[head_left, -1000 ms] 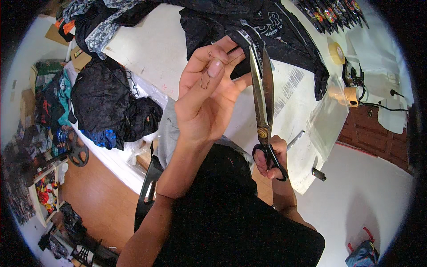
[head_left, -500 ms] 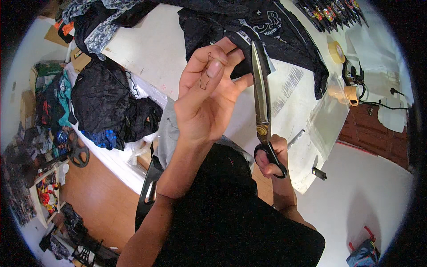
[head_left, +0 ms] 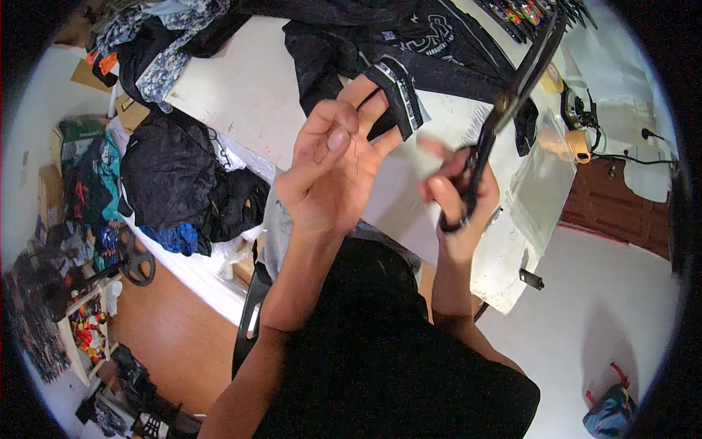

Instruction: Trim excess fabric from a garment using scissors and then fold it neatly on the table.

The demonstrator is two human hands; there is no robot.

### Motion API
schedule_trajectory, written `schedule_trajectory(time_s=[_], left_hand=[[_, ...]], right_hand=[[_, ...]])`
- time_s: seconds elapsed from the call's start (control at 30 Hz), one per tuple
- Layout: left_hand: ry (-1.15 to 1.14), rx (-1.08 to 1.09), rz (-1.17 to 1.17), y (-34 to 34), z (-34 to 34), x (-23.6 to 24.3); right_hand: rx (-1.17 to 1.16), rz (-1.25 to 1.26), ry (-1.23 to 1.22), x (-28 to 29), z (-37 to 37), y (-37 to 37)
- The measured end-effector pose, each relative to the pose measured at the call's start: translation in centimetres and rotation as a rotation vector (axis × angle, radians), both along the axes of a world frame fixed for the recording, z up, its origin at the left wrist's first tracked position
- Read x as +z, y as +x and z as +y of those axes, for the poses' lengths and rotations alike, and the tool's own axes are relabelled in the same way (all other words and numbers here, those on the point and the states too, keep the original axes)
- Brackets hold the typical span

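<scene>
"Well, largest item?"
"White table (head_left: 227, 80), black garment (head_left: 461, 77) across it. Scissors (head_left: 504, 106) next, gripped in the right hand (head_left: 472, 194), clear of cloth."
"And the left hand (head_left: 333, 168)?"
"Holding a black band (head_left: 398, 91) at its fingertips, above the table; loose thread (head_left: 356, 154) crosses the palm. Seemingly severed already; what's left, I can't tell."

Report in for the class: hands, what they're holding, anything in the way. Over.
Left hand: black band at the fingers, thin thread across palm. Right hand: scissors gripped, apart from the band. Possible snag: that thread.
</scene>
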State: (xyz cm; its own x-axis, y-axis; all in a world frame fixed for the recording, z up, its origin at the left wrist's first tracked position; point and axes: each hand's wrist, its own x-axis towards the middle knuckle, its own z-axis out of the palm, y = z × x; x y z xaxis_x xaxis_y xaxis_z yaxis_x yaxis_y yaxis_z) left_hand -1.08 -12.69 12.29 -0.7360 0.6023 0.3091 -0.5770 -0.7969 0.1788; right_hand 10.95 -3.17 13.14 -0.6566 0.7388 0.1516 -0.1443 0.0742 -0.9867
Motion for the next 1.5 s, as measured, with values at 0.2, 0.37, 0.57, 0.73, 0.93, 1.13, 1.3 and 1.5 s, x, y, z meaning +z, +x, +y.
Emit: schedule_trajectory(time_s=[0.2, 0.37, 0.57, 0.73, 0.93, 1.13, 1.3, 1.5], left_hand=[[-0.338, -0.041, 0.125, 1.2, -2.8, -2.4], [-0.553, 0.455, -0.181, -5.0, -12.3, -4.5], [-1.236, 0.491, 0.431, -1.1, -7.8, -4.2], [-1.1, 0.17, 0.825, 0.9, -2.1, -1.9], [-1.091, 0.234, 0.838, 0.3, -2.7, -1.1], [-1.113, 0.103, 0.815, 0.6, -3.5, -0.6], [-1.1, 0.177, 0.922, 0.1, -3.4, 0.1], [-1.051, 0.137, 1.021, -0.3, -3.3, 0.0]], right_hand=[[-0.065, 0.125, -0.208, 0.0, 0.7, -4.1], [-0.149, 0.11, -0.243, 0.0, 1.9, -2.9], [-0.033, 0.085, -0.337, -1.2, 1.1, -2.4], [0.144, 0.005, -0.315, -1.1, 0.7, -0.3], [0.197, -0.035, -0.208, -2.5, 1.0, 0.5], [0.122, 0.014, -0.248, -3.0, 1.2, 0.1], [0.109, 0.046, -0.276, -2.4, 1.8, 0.3], [0.12, 0.116, -0.267, -2.5, 2.1, 0.8]])
